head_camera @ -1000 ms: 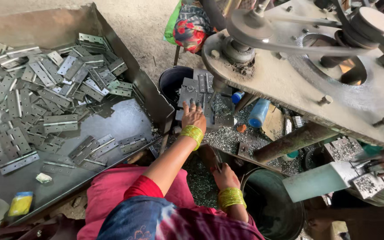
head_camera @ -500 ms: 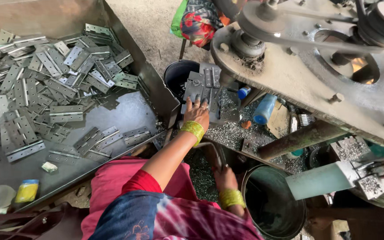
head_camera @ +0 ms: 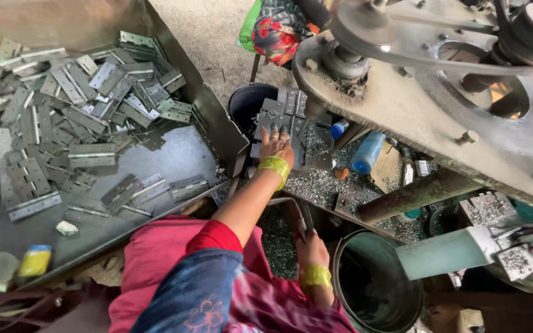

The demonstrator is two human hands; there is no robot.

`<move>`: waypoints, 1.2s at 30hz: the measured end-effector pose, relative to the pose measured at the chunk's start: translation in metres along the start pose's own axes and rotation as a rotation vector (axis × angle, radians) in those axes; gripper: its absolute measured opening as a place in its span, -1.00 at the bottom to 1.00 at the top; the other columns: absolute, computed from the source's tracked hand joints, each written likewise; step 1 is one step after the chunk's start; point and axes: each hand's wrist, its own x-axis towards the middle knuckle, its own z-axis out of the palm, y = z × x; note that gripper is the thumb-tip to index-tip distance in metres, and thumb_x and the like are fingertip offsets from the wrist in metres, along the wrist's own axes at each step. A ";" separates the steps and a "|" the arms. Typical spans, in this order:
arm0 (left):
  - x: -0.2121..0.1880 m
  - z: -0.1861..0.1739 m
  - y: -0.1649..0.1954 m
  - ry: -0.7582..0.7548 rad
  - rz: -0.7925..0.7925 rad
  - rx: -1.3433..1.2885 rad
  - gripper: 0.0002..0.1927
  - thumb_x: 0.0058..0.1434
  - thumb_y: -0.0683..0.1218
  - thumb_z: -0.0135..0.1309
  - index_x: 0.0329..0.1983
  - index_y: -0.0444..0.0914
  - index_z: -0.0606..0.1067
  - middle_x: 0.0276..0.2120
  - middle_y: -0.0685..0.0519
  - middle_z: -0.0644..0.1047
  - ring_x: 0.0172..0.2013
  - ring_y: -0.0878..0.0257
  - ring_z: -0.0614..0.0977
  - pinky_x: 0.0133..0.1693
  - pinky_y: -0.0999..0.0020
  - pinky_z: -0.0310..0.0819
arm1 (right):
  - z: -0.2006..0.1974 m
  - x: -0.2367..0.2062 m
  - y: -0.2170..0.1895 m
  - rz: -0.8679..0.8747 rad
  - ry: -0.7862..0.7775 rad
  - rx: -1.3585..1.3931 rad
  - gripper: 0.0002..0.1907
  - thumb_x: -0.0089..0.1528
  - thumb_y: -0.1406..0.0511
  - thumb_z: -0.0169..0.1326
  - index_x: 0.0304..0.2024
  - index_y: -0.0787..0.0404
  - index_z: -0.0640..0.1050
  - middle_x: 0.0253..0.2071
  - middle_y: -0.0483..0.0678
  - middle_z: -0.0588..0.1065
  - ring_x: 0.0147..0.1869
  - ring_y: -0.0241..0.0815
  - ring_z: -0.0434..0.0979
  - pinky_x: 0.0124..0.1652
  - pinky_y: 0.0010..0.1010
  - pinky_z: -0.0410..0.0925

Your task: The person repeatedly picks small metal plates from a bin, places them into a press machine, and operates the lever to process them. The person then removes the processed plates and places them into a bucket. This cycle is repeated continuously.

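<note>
Press bench (head_camera: 322,185) | left hand (head_camera: 277,147) flat on hinge plates (head_camera: 282,120) | right hand (head_camera: 309,246) grip unclear

Left hand (head_camera: 277,148) rests on stacked hinge plates (head_camera: 282,120) beside press

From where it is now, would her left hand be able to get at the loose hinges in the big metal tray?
Probably yes: the left hand rests on the stacked plates beside the metal tray, and only its low wall stands between it and the hinges.
</note>
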 end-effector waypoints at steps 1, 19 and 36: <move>0.000 0.002 0.000 0.030 -0.001 -0.038 -0.52 0.41 -0.06 -0.22 0.35 -0.21 0.42 0.48 0.04 0.20 0.49 0.01 0.09 0.42 -0.24 -0.34 | 0.000 0.000 0.001 -0.008 0.015 -0.011 -0.50 0.17 -0.05 0.11 -0.03 0.15 0.59 -0.10 0.25 0.59 0.04 0.30 0.58 -0.01 0.05 0.42; 0.029 0.007 0.002 -0.063 0.012 0.094 -0.51 0.36 -0.05 -0.19 0.35 -0.16 0.41 0.46 0.05 0.20 0.48 -0.02 0.04 0.35 -0.32 -0.34 | -0.008 0.025 0.011 -0.084 -0.060 0.010 -0.40 0.22 -0.10 0.13 -0.05 0.29 0.56 -0.07 0.34 0.56 0.10 0.34 0.54 0.03 0.03 0.40; 0.031 0.006 -0.004 -0.044 -0.019 0.061 -0.48 0.38 -0.05 -0.21 0.41 -0.15 0.34 0.50 0.07 0.14 0.52 -0.01 -0.02 0.39 -0.27 -0.38 | -0.002 0.010 0.009 -0.041 -0.039 0.076 -0.50 0.17 -0.04 0.12 -0.06 0.19 0.56 -0.20 0.30 0.59 -0.02 0.31 0.59 -0.07 0.05 0.43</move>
